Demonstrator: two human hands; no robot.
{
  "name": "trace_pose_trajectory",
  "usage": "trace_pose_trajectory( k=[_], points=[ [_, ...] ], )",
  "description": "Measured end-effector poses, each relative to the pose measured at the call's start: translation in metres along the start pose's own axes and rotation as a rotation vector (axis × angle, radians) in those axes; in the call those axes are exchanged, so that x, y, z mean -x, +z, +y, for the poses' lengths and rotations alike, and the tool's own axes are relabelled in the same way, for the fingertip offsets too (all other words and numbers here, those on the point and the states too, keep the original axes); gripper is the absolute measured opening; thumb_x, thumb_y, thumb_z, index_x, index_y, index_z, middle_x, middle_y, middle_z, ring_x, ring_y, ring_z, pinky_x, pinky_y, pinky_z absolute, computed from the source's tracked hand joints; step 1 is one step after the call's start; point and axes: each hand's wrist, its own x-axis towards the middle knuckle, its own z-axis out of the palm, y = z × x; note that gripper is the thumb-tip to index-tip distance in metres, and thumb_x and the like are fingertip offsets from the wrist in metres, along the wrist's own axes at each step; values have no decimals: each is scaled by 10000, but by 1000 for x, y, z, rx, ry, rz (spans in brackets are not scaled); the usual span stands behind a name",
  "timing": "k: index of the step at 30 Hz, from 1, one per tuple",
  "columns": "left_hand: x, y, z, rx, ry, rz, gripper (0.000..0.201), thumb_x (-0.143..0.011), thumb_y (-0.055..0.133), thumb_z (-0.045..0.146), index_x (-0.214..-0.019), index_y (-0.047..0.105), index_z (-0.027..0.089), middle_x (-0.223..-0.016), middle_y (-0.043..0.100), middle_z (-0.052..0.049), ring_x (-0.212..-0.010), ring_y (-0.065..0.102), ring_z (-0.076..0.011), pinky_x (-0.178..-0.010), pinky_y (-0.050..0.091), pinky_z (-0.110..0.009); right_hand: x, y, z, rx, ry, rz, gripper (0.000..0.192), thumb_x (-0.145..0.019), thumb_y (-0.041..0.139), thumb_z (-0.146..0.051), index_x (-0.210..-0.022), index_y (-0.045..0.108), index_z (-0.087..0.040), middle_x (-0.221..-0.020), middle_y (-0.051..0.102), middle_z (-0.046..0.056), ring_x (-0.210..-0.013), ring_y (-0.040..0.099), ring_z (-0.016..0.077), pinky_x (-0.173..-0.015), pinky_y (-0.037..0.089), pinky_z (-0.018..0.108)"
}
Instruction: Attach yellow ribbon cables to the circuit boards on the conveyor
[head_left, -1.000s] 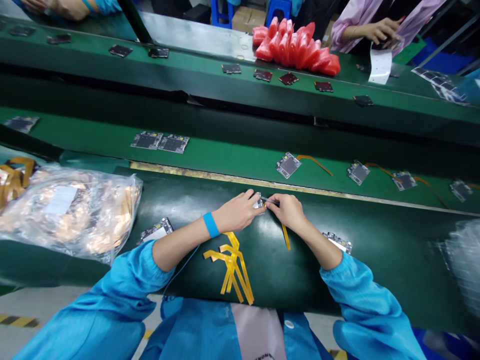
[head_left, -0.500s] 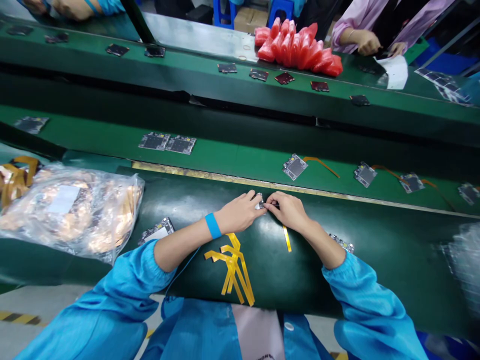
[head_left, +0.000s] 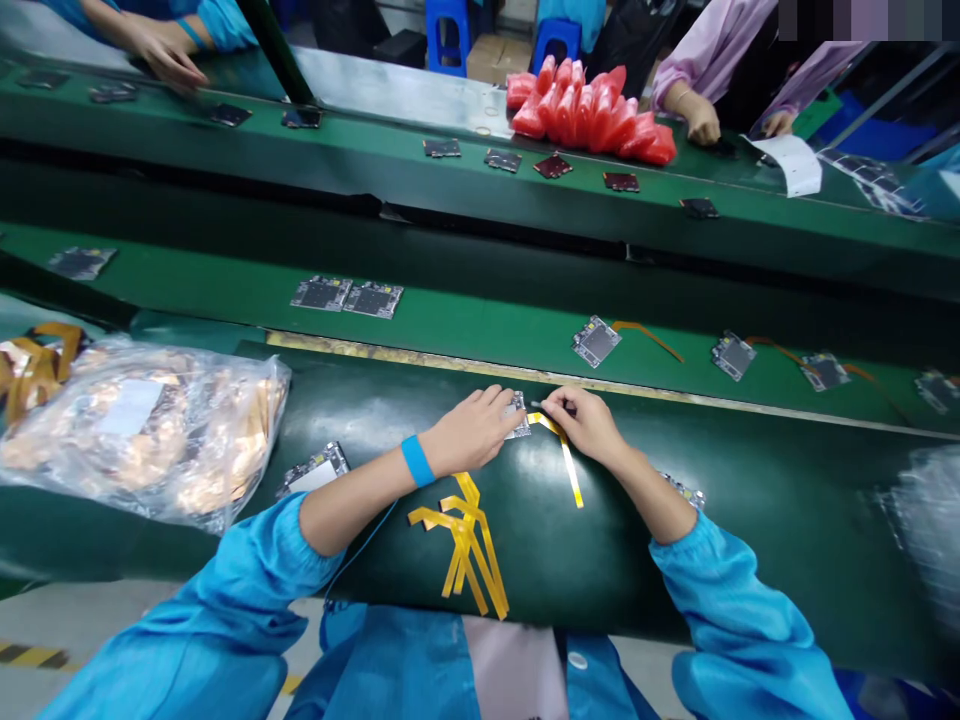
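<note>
My left hand (head_left: 480, 425) presses its fingers onto a small circuit board (head_left: 517, 415) on the green bench and holds it there; the fingers cover part of the board. Just to the right, my right hand (head_left: 585, 420) has thumb and forefinger pinched around a small dark item too little to name. A yellow flex ribbon cable (head_left: 571, 470) runs from the board's right edge, below the right fingertips, and bends down over the bench. Whether its end is seated in the board I cannot tell. Several loose flex cables (head_left: 469, 545) lie in a pile below my left wrist.
A clear plastic bag of flex cables (head_left: 217, 440) lies at left. Other boards rest near my left forearm (head_left: 319, 468) and right forearm (head_left: 684, 490). Beyond, a green conveyor (head_left: 480, 340) carries several boards. Red bubble-wrap packs (head_left: 592, 115) and co-workers' hands are across the line.
My right hand has drawn slightly right, off the board, and more of the board and the ribbon cable shows. Boards on the near conveyor have shifted a little right. A co-worker's hand reaches farther at upper left.
</note>
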Motion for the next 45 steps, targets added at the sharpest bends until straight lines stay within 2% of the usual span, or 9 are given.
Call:
trace_pose_trajectory(
  k=[7,13,20,24,29,32,36,41,45],
  points=[
    [-5,-7,-6,-14,-40,-57,401,-887,607,185,-1282,609,116,-1195,631,-200,-1077,569,-333,-909,459,-444,-1,1,22,-675,122,311,525,-860,677,-719,-754,544,-223,-649,463,-59,-503,309,84,-486,252,239],
    [-22,-19,-28,9,-20,-24,450,-901,580,164,-1348,592,114,-1248,633,-214,-1127,588,-345,-940,480,-467,-1,-1,18,-863,130,438,545,-816,722,-724,-752,482,-239,-673,457,-59,-491,263,75,-466,271,242],
    [-42,-33,-98,-105,-381,125,656,-875,561,133,-1525,475,159,-1611,431,-229,-1466,409,-410,-1099,427,-564,2,-3,24,-968,97,464,518,-822,770,-679,-757,518,-231,-693,476,-51,-484,269,66,-473,321,248],
    [-27,-34,-142,-143,-467,35,588,-888,547,132,-1473,569,186,-1591,486,-203,-1478,422,-391,-1120,424,-572,1,-1,27,-987,84,453,521,-821,781,-669,-742,511,-230,-691,479,-47,-484,278,67,-472,322,252],
    [2,-39,-193,-211,-585,-174,708,-869,561,117,-1570,474,169,-1658,391,-235,-1538,346,-425,-1132,410,-593,0,2,25,-1049,92,462,526,-780,817,-666,-741,531,-226,-673,469,-50,-494,278,68,-481,293,249],
    [13,-39,-217,-205,-578,-307,825,-838,601,139,-1629,370,190,-1678,363,-224,-1544,334,-419,-1132,410,-571,1,2,25,-1037,88,456,493,-790,789,-681,-790,594,-228,-671,461,-49,-499,268,77,-483,279,257],
    [17,-35,-230,-172,-518,-347,820,-831,575,170,-1623,380,252,-1608,472,-154,-1388,529,-334,-1067,459,-422,3,3,25,-895,78,376,544,-836,689,-738,-1005,700,-221,-633,409,-65,-501,290,100,-485,278,256],
    [16,-31,-230,-196,-493,-310,771,-829,598,239,-1587,453,228,-1423,577,-154,-1201,607,-316,-1009,464,-383,9,15,11,-536,36,226,487,-889,637,-671,-1055,699,-218,-805,677,22,-720,611,187,-671,485,301],
    [16,-31,-229,-196,-487,-309,814,-815,646,312,-1595,434,222,-1362,586,-163,-1183,582,-336,-1006,457,-404,24,36,-16,-230,-49,35,307,-1033,473,-445,-1065,679,-220,-857,730,46,-801,680,213,-762,493,319]
  ],
)
